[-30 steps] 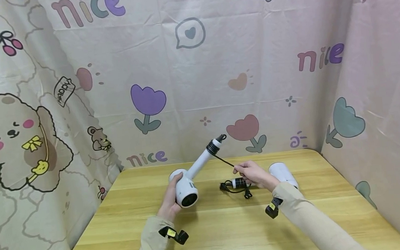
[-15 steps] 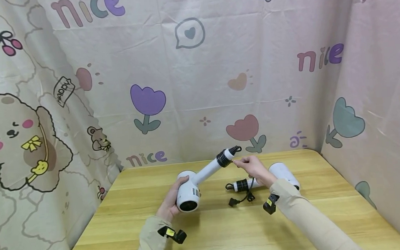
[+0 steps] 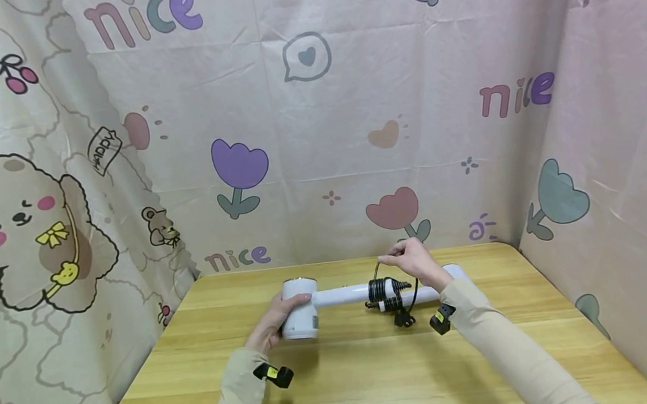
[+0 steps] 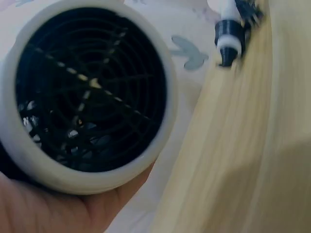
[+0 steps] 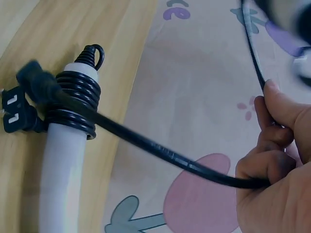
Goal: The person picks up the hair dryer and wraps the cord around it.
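A white hair dryer [image 3: 338, 296] is raised over the table, its handle pointing right and nearly level. My left hand [image 3: 270, 324] grips its barrel; the round black grille [image 4: 92, 90] faces the left wrist camera. Black cord [image 3: 377, 289] is wound in several turns round the handle's end. Above that, my right hand [image 3: 415, 263] pinches the cord [image 5: 252, 48], which runs through the curled fingers. The loose length [image 5: 170, 158] hangs down to a blurred plug [image 5: 36, 82]. Behind, a second white hair dryer [image 3: 419, 297] lies on the table, partly hidden by my right arm.
The second dryer's cord [image 5: 80, 92] is coiled round its handle, and its black plug [image 5: 13, 110] lies beside it. The wooden table [image 3: 369, 374] meets a printed cloth [image 3: 319, 133] at the back and sides.
The held dryer's handle has swung from pointing up and right to almost level. My right hand has passed the cord round the handle and now stands above it.
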Demonstrator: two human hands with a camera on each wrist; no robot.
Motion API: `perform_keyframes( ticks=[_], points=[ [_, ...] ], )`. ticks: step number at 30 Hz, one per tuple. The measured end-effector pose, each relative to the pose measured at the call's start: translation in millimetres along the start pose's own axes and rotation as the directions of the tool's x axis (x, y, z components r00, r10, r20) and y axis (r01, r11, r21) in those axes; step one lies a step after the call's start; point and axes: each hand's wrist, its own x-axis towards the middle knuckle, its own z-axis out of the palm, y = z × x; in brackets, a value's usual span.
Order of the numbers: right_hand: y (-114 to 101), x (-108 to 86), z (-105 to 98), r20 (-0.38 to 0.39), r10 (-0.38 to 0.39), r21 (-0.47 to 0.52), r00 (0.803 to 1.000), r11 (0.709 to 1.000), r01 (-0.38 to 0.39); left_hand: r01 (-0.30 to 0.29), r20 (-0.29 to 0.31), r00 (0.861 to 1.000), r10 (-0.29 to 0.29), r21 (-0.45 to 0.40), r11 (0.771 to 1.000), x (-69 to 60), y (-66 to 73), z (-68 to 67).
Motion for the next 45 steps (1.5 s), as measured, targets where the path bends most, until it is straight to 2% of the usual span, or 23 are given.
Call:
perform_keyframes(
  ticks=[5, 10, 14, 18, 23, 30, 34, 38, 40, 41, 43, 45],
  points=[
    [-9.6, -6.0, 5.1, -0.043, -0.032, -0.109, 0.999, 0.994, 0.027, -0.104, -0.059, 0.992, 0.113, 0.136, 0.985, -0.6, 5.9, -1.8],
    [-15.2, -9.7, 13.0, -0.067, -0.078, -0.172, 0.995, 0.983, 0.065, -0.12, -0.107, 0.983, 0.147, 0.224, 0.967, 0.0, 6.7, -0.3],
    [-19.2, -12.0, 17.2, -0.079, -0.092, -0.178, 0.993, 0.981, 0.077, -0.124, -0.172, 0.968, 0.181, 0.296, 0.947, 1.4, 7.0, 2.1],
    [-21.8, -16.3, 20.1, -0.079, -0.105, -0.178, 0.991, 0.98, 0.09, -0.15, -0.241, 0.938, 0.25, 0.37, 0.917, 3.5, 6.5, 4.0],
    [-24.1, -20.9, 25.8, -0.065, -0.154, -0.163, 0.986, 0.976, 0.142, -0.162, -0.339, 0.886, 0.317, 0.415, 0.895, 1.9, 7.7, 6.9],
    [-22.8, -23.1, 33.3, -0.071, -0.157, -0.116, 0.985, 0.982, 0.149, -0.167, -0.434, 0.829, 0.352, 0.408, 0.897, -2.4, 11.1, 16.9],
    [-20.8, -23.3, 37.0, -0.053, -0.175, -0.118, 0.983, 0.979, 0.168, -0.194, -0.476, 0.788, 0.391, 0.411, 0.891, -4.1, 10.9, 20.4],
    [-19.6, -24.0, 38.4, -0.037, -0.193, -0.112, 0.981, 0.976, 0.188, -0.21, -0.522, 0.753, 0.401, 0.386, 0.898, -4.1, 7.9, 22.3],
    [-19.8, -24.6, 38.3, -0.029, -0.191, -0.099, 0.981, 0.977, 0.187, -0.212, -0.547, 0.747, 0.378, 0.343, 0.915, -3.3, 6.8, 22.7],
    [-19.8, -25.0, 38.1, -0.027, -0.184, -0.087, 0.983, 0.98, 0.181, -0.217, -0.557, 0.749, 0.359, 0.306, 0.927, -2.3, 6.0, 23.0],
    [-20.2, -25.8, 37.7, -0.015, -0.173, -0.066, 0.985, 0.983, 0.172, -0.214, -0.579, 0.757, 0.303, 0.218, 0.952, -0.1, 4.7, 22.7],
    [-20.2, -26.3, 37.5, 0.008, -0.166, -0.047, 0.986, 0.985, 0.166, -0.215, -0.594, 0.77, 0.233, 0.102, 0.971, 1.9, 2.8, 21.5]
  ],
)
